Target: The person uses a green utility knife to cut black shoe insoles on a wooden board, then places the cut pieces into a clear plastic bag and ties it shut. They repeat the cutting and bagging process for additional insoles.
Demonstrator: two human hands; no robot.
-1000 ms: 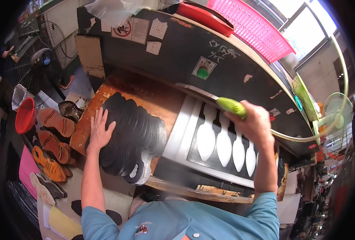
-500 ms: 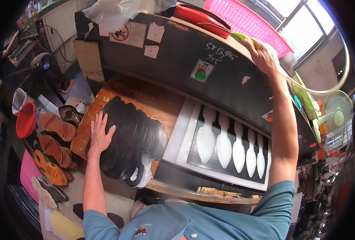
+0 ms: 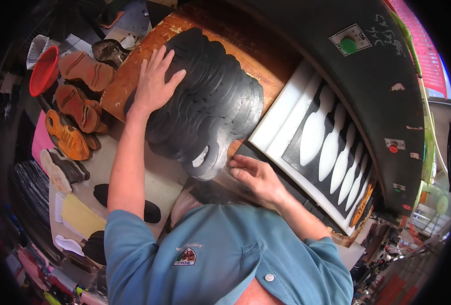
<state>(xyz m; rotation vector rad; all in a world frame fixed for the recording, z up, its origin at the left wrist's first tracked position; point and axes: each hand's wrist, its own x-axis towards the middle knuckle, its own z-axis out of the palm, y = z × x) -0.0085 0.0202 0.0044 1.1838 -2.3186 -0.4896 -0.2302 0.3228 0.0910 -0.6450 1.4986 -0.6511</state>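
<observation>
My left hand (image 3: pixel 155 81) lies flat, fingers spread, on a fanned stack of several black sole-shaped sheets (image 3: pixel 207 109) resting on a worn wooden board (image 3: pixel 121 84). My right hand (image 3: pixel 253 175) sits at the near edge of that stack, its fingertips touching the lowest black pieces, fingers curled; whether it pinches one I cannot tell. Just right of the stack a white frame with a black plate (image 3: pixel 332 147) carries several white sole-shaped cutouts under a dark machine hood (image 3: pixel 368 86).
Several brown and orange shoe soles (image 3: pixel 75 109) lie at the left beside a red bowl (image 3: pixel 43 71). The hood bears a green button (image 3: pixel 348 45) and a small red button (image 3: pixel 393 148). Yellow and black pieces (image 3: pixel 80 216) lie at the lower left.
My right hand came down from the top of the machine hood to the near edge of the black stack. The view has tilted down closer. My left hand stays on the stack.
</observation>
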